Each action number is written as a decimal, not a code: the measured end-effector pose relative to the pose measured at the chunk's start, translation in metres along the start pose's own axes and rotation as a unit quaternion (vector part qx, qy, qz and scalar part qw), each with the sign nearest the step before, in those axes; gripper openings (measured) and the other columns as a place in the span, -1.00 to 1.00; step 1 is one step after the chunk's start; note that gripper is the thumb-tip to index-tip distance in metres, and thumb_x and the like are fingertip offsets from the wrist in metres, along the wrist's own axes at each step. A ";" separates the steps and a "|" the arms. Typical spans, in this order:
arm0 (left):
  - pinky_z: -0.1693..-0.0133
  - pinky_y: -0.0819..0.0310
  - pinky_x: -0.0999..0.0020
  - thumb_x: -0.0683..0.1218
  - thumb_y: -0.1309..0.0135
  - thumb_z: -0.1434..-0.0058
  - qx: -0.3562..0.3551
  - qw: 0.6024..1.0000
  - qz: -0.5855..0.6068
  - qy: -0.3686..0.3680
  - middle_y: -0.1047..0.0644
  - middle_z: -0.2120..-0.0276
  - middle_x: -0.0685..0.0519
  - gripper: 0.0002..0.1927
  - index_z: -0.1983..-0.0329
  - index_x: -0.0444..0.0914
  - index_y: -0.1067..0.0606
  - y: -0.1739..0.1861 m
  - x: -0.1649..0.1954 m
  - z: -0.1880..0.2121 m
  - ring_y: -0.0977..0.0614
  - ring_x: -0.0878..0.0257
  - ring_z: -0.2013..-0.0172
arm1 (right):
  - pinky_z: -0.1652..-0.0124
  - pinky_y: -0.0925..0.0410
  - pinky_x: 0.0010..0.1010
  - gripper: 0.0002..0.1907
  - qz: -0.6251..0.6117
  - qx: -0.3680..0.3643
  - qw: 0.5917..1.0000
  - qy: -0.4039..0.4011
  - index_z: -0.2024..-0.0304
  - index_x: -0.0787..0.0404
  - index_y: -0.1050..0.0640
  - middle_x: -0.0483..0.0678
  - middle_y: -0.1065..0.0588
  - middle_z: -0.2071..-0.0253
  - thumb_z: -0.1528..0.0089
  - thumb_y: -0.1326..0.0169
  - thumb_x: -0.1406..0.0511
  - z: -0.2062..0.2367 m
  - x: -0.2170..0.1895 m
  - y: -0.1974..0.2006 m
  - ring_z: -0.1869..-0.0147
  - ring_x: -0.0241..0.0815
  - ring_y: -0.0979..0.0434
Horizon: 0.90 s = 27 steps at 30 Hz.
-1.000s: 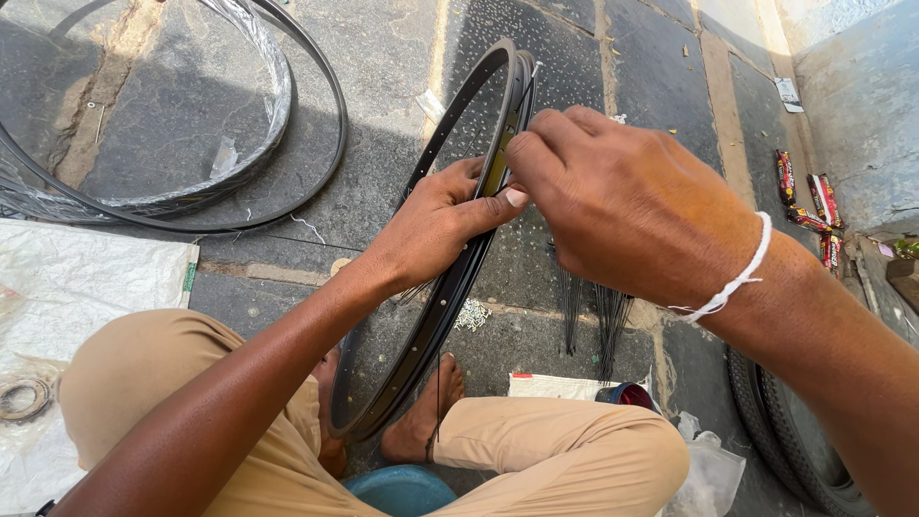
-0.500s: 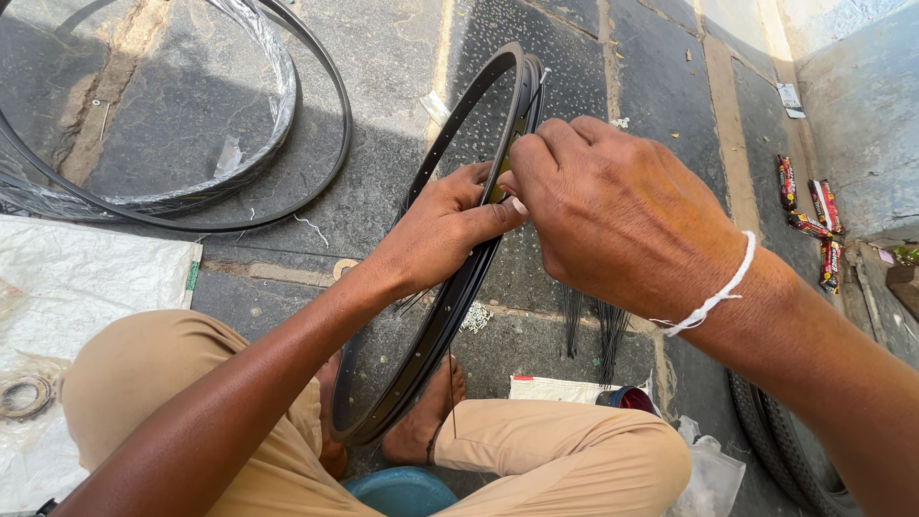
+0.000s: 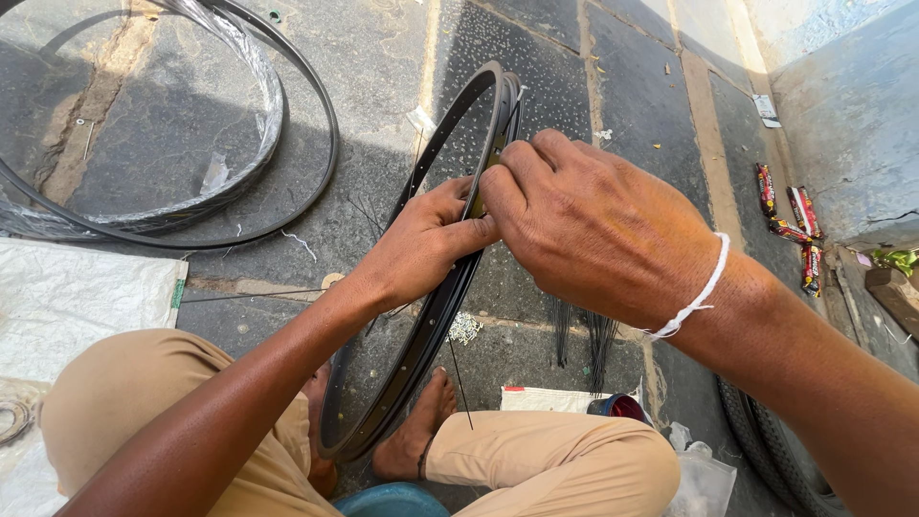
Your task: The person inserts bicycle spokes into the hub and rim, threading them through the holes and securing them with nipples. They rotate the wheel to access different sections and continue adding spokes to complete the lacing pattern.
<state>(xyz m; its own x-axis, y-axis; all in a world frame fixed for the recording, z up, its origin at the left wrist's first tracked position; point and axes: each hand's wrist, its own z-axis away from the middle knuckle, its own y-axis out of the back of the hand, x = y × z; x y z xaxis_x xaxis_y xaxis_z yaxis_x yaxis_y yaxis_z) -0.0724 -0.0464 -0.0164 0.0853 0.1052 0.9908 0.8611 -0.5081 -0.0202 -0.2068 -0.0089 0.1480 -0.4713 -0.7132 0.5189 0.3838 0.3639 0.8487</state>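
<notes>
Spoke-fitting step, by the look: rim (image 3: 421, 316) upright on floor between knees. Left hand (image 3: 426, 244) pinching rim edge, right hand (image 3: 593, 225) clenched at same spot, fingertips on something small, unclear what. Next likely needs steady rim, fine fingertip alignment

Several small red and black wrappers (image 3: 790, 230) lie scattered on the stone floor near the right wall, close together, long and narrow. A flat pale slip or label (image 3: 766, 110) lies farther along the same wall. A white packet with a red strip (image 3: 550, 397) lies on the floor by the knee. A clear plastic bag (image 3: 699, 474) sits low right, beside it.
</notes>
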 end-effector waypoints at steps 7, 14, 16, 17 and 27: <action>0.33 -0.33 0.35 0.00 -0.08 -0.28 -0.004 0.999 0.024 -0.022 -0.41 0.45 0.16 -0.76 0.15 -0.27 -0.50 -0.002 -0.002 -0.002 -0.41 0.38 0.39 | 0.16 -0.47 -0.33 -0.82 0.043 0.017 0.997 0.054 0.27 0.31 -0.48 0.01 -0.47 0.31 -0.15 -0.11 0.32 0.001 0.006 0.003 0.17 -0.12 -0.52; 0.20 -0.44 0.27 0.01 -0.08 -0.27 -0.005 0.999 0.009 -0.053 -0.48 0.27 0.08 -0.69 0.07 -0.29 -0.57 -0.003 -0.009 -0.003 -0.53 0.30 0.26 | 0.13 -0.47 -0.33 -0.84 0.061 -0.001 0.994 0.085 0.30 0.30 -0.48 -0.03 -0.44 0.35 -0.15 -0.11 0.32 0.003 0.008 0.004 0.19 -0.14 -0.52; 0.14 -0.46 0.24 0.06 -0.09 -0.30 -0.004 0.998 -0.004 -0.067 -0.50 0.17 0.07 -0.66 0.15 -0.32 -0.59 -0.003 -0.010 -0.003 -0.56 0.27 0.19 | 0.16 -0.46 -0.33 -0.79 0.010 -0.016 0.999 0.050 0.26 0.32 -0.48 0.00 -0.45 0.33 -0.09 -0.09 0.33 0.002 0.009 0.007 0.19 -0.11 -0.52; 0.14 -0.46 0.23 0.10 -0.10 -0.31 -0.001 0.998 -0.010 -0.055 -0.50 0.13 0.06 -0.62 0.24 -0.35 -0.61 -0.003 -0.010 -0.003 -0.57 0.25 0.18 | 0.19 -0.45 -0.32 -0.72 -0.036 -0.027 0.999 0.018 0.22 0.33 -0.48 0.02 -0.46 0.31 -0.03 -0.07 0.34 0.000 0.009 0.010 0.18 -0.08 -0.52; 0.18 -0.44 0.14 0.25 -0.06 -0.33 -0.010 0.999 0.015 0.046 -0.56 0.35 -0.12 -0.58 0.02 -0.15 -0.56 0.003 -0.005 -0.001 -0.54 0.17 0.29 | 0.30 -0.53 -0.31 -0.45 -0.435 -0.284 0.747 -0.416 0.35 0.30 -0.66 0.04 -0.60 0.45 -0.38 0.19 0.06 -0.041 0.018 0.035 0.38 -0.14 -0.64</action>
<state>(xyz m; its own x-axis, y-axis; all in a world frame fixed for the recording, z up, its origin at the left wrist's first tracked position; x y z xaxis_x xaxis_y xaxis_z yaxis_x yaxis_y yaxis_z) -0.0707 -0.0496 -0.0217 0.0631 0.0109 0.9979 0.8489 -0.5263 -0.0479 -0.1694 -0.0337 0.1824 -0.9779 0.1722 -0.1183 -0.1903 -0.5008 0.8444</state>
